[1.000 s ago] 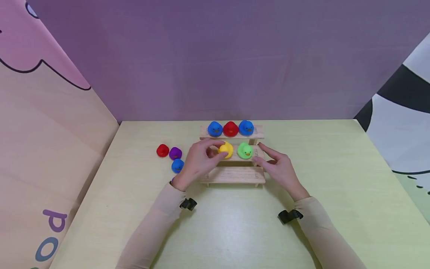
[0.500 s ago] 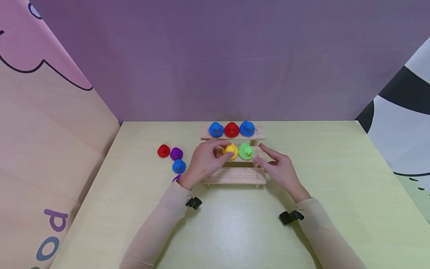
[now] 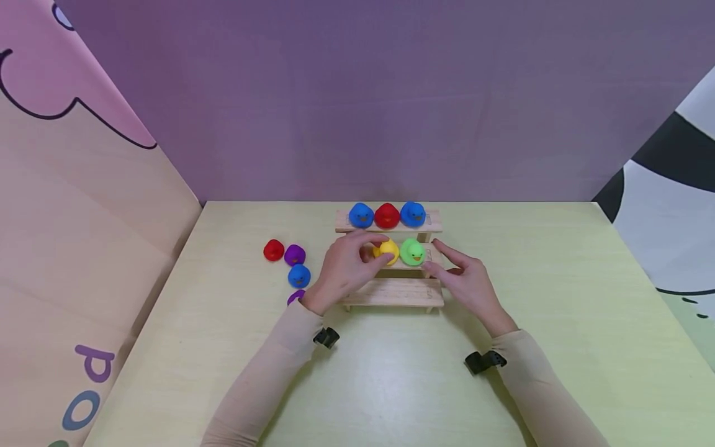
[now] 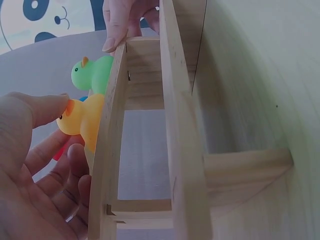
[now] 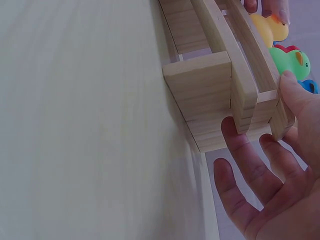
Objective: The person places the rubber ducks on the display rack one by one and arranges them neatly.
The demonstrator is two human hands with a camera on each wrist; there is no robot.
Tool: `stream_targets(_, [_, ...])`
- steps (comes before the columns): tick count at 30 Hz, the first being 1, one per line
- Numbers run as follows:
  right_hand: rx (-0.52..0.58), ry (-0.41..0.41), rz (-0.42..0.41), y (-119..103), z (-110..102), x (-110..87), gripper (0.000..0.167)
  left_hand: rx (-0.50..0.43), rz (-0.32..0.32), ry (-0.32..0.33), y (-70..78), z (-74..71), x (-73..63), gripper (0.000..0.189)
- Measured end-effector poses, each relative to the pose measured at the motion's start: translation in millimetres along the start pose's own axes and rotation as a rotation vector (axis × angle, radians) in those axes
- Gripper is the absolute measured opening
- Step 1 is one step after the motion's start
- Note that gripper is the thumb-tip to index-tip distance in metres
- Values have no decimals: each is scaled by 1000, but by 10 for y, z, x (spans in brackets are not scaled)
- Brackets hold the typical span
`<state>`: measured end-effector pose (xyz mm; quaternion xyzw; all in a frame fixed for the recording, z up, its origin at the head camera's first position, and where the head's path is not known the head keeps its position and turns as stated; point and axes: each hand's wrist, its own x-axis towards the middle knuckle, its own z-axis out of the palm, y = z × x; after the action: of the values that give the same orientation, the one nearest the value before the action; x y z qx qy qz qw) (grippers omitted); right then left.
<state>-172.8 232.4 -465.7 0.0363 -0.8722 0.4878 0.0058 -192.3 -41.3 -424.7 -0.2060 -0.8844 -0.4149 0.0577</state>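
The left hand (image 3: 349, 266) pinches a yellow rubber duck (image 3: 389, 251) between thumb and fingers at the middle step of a three-tier wooden stand (image 3: 393, 292). Directly right of it, on that same step, sits a green rubber duck (image 3: 413, 251); a small gap separates the two in the head view. The right hand (image 3: 468, 282) holds the right end of the middle step, its thumb at the front edge and index finger toward the back. In the right wrist view the thumb (image 5: 295, 92) touches the step beside the green duck, while other fingers spread near the stand's end.
Two blue ducks (image 3: 361, 215) flank a red duck (image 3: 387, 215) on the top step. Left of the stand, on the table (image 3: 391, 372), are a red duck (image 3: 274, 250), purple duck (image 3: 295, 254), blue duck (image 3: 299, 275) and a partly hidden purple one (image 3: 295, 297). A purple backdrop (image 3: 385, 99) stands behind.
The left hand has shifted the yellow duck rightward along the middle step, closer to the green duck. The right hand stays at the stand's end. The view has moved slightly.
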Motion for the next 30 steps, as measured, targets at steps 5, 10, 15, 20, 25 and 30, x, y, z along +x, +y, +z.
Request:
stream_targets(5, [2, 4, -7, -2, -4, 0, 68, 5, -1, -3, 10, -4, 3, 39])
stream_targets(10, [-7, -1, -12, -2, -5, 2, 67, 7, 2, -2, 8, -4, -2, 39])
stream_targets(15, [-4, -3, -11, 1, -2, 6, 67, 0, -2, 0, 15, -12, -14, 39])
stream_targets(20, [-5, -5, -8, -5, 2, 14, 68, -13, -5, 4, 16, -30, -26, 40])
stream_targets(25, [0, -9, -1, -11, 0, 12, 68, -31, -8, 11, 15, -48, -38, 38])
stream_targets(30, [7, -8, -3, -16, -8, 4, 68, -32, -8, 20, -5, -79, -56, 35])
